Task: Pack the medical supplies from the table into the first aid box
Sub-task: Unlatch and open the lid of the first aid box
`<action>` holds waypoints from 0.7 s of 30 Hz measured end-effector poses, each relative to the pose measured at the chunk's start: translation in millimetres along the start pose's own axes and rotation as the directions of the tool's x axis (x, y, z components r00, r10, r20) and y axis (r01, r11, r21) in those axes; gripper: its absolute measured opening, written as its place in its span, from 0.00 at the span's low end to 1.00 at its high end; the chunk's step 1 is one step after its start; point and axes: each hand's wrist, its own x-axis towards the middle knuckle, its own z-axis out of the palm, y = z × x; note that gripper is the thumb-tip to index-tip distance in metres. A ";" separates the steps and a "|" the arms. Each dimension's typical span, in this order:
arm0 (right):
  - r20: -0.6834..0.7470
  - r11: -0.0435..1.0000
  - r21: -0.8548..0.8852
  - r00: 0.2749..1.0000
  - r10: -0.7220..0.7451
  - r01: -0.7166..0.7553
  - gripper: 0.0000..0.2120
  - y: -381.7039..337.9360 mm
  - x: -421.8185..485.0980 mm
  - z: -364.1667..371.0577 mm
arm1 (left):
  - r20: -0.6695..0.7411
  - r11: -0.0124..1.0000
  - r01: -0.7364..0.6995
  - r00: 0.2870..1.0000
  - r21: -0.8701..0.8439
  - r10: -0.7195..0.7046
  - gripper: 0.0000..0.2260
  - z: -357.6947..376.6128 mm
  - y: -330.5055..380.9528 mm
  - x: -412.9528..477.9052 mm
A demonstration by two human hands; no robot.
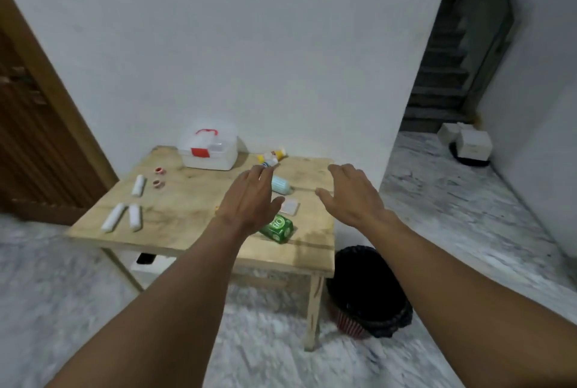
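A wooden table [175, 200] is seen against a pale wall, and the medical supplies are spread over its top. Below its right corner, on the floor, a black bin [368, 290] is placed; what it holds cannot be told, since its inside shows only as dark. The first aid box [209, 150], white with a red handle and a clear lid, is set at the far edge of the table; the lid appears closed, and its contents cannot be made out.

Both arms are stretched forward above the table. The left hand [249, 200] is held flat, palm down, fingers extended and loosely together, with nothing gripped. The right hand [351, 197] is likewise flat and relaxed, thumb apart, and nothing is held in it.

Just beside the left hand a green packet [279, 229] is lying, with a pale blue container [282, 185] and a small flat sachet [289, 208] near it. Three white bandage rolls [135, 216] are laid at the left of the table, and two small tape rolls [160, 171] are found nearer the box.
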 end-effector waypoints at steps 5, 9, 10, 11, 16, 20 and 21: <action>0.003 1.000 -0.002 1.000 -0.028 0.028 0.26 -84.3 19.7 28.7 | -0.010 0.998 0.066 0.998 -0.006 -0.066 0.28 -16.5 -86.9 -29.4; -0.020 0.999 0.030 0.999 -0.036 0.036 0.25 -157.7 41.2 61.4 | -0.002 0.997 0.071 0.997 0.006 -0.071 0.28 -26.9 -168.1 -44.7; -0.020 0.999 0.039 0.999 -0.033 0.034 0.24 -175.2 45.9 70.1 | 0.002 0.997 0.073 0.997 0.006 -0.073 0.28 -28.6 -187.7 -47.4; -0.014 0.998 0.048 0.999 -0.029 0.030 0.24 -191.9 50.4 78.7 | 0.012 0.997 0.079 0.997 0.002 -0.079 0.28 -29.5 -206.9 -49.4; 0.026 0.997 0.074 1.000 -0.010 0.008 0.25 -252.3 75.7 118.7 | 0.060 0.997 0.082 0.995 -0.002 -0.082 0.27 -26.3 -284.5 -50.9; 0.049 0.996 0.088 0.999 0.013 -0.017 0.26 -275.0 105.7 148.9 | 0.088 0.994 0.101 0.991 -0.036 -0.097 0.27 -8.8 -329.9 -34.5; 0.060 0.996 0.090 0.998 0.019 -0.025 0.26 -278.3 113.9 156.4 | 0.095 0.993 0.110 0.990 -0.047 -0.105 0.26 -3.1 -338.9 -28.7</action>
